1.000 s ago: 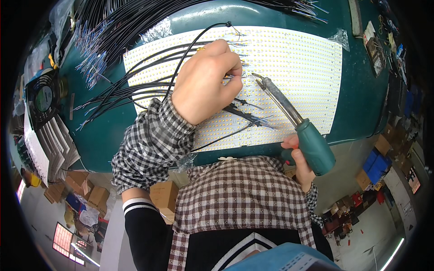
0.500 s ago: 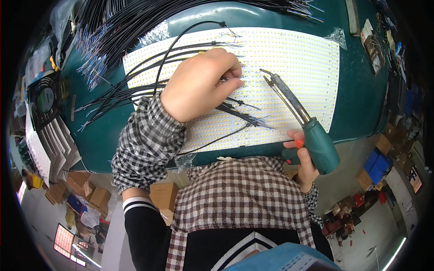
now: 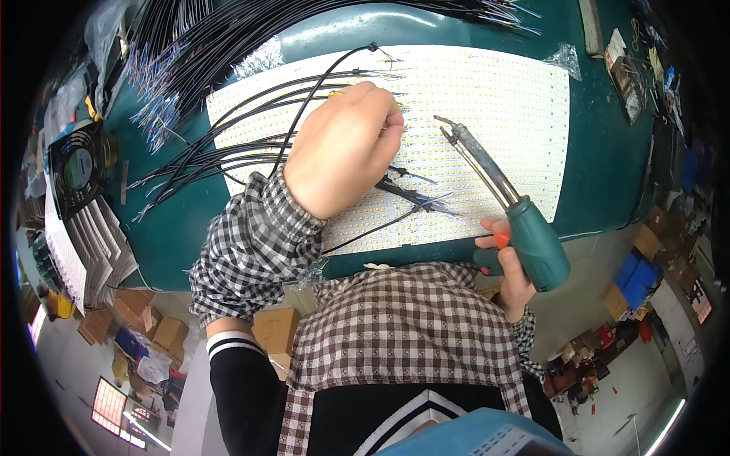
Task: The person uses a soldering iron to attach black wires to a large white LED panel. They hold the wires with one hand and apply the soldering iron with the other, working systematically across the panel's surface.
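Observation:
My right hand point(image 3: 511, 266) grips a soldering gun point(image 3: 538, 247) with a green handle and an orange trigger; its bent tip points up and left over the panel. My left hand point(image 3: 346, 148) is closed in a pinch over the middle of a white LED panel point(image 3: 502, 99) dotted with rows of small yellow chips. What those fingers hold is hidden beneath them. Several black cables point(image 3: 262, 114) with thin stripped wire ends lie across the panel's left half, passing under and beside this hand. One cable arches up to a knot near the panel's far edge.
A thick bundle of black cables point(image 3: 220, 53) lies along the far side of the green table point(image 3: 171, 247). At the left are a black fan point(image 3: 76, 167) and a stack of white sheets point(image 3: 99, 243). Clear plastic scraps point(image 3: 564, 62) and small tools sit at the far right.
My left hand has shifted slightly right, its thumb drawn up closer against the fingers. The soldering gun in my right hand has barely moved.

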Tool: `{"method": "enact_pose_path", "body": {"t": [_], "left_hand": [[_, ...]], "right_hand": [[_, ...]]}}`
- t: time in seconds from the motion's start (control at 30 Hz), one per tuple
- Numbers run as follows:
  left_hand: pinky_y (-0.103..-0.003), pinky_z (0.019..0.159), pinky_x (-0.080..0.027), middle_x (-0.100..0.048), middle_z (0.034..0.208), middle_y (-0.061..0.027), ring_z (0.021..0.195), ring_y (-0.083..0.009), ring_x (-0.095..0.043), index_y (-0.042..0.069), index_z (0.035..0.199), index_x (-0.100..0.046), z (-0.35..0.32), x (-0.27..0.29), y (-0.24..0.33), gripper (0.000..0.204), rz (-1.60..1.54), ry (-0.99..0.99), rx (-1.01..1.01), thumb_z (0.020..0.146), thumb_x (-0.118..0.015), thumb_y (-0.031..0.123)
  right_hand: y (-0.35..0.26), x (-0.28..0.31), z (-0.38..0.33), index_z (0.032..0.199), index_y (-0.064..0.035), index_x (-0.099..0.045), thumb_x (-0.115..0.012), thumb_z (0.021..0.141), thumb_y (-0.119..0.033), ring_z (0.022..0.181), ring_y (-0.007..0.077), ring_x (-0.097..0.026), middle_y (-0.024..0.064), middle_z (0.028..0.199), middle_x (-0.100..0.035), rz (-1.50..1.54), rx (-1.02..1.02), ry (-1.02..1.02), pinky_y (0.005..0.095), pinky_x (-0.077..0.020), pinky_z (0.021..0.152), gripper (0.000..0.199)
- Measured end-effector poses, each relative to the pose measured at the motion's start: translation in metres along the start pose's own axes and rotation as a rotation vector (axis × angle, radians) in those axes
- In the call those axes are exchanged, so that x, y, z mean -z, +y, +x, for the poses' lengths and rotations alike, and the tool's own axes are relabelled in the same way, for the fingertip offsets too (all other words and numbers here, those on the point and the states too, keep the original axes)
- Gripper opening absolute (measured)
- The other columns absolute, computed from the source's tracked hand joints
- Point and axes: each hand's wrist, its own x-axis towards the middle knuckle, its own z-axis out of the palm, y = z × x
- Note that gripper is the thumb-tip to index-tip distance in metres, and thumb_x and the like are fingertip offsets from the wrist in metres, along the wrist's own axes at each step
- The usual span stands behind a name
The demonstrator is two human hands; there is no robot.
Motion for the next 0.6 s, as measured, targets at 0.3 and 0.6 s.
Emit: {"method": "enact_pose_path", "body": {"t": [0.3, 0.6], "left_hand": [[-0.040, 0.068, -0.051, -0.062, 0.081, -0.0124, 0.074, -0.0307, -0.064, 0.002, 0.083, -0.061, 0.011, 0.002, -0.006, 0.009, 0.074, -0.070, -0.051, 0.079, -0.066, 0.009], [-0.037, 0.067, -0.052, -0.063, 0.081, -0.0113, 0.073, -0.0274, -0.065, 0.003, 0.084, -0.061, 0.012, -0.001, -0.007, 0.010, 0.080, -0.052, -0.054, 0.079, -0.067, 0.007]], "right_hand": [[0.000, -0.003, -0.001, 0.120, 0.0073, -0.059, -0.067, 0.093, -0.025, 0.098, 0.0314, -0.069, 0.0237, 0.112, -0.065, 0.002, -0.020, 0.010, 0.0393, -0.0621, 0.075, 0.043], [0.000, -0.002, -0.004, 0.113, 0.0070, -0.061, -0.068, 0.093, -0.025, 0.101, 0.0293, -0.066, 0.0211, 0.106, -0.066, 0.005, -0.095, -0.004, 0.0407, -0.0605, 0.079, 0.038]]}}
